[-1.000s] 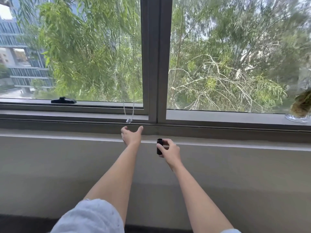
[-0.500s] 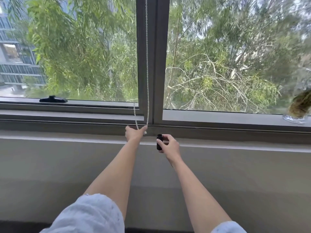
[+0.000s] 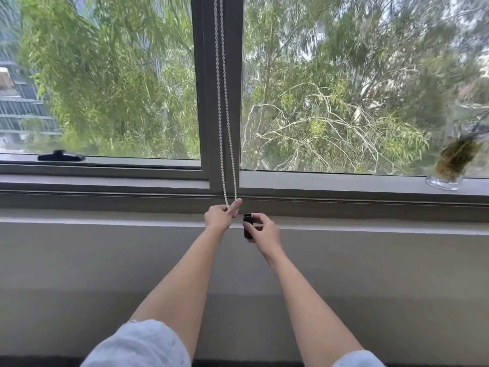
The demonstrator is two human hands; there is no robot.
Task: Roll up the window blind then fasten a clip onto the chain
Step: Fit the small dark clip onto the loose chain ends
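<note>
We have the white beaded blind chain (image 3: 221, 102) pinched at its bottom loop in our left hand (image 3: 221, 217), just below the grey window frame (image 3: 227, 75). Our right hand (image 3: 264, 231), just beside, grips the small black clip (image 3: 247, 225). We judge it best to keep the chain taut, then press the clip onto both strands above our left fingers.

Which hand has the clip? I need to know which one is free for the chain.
The right hand holds the black clip. The left hand already pinches the bead chain at its bottom loop.
</note>
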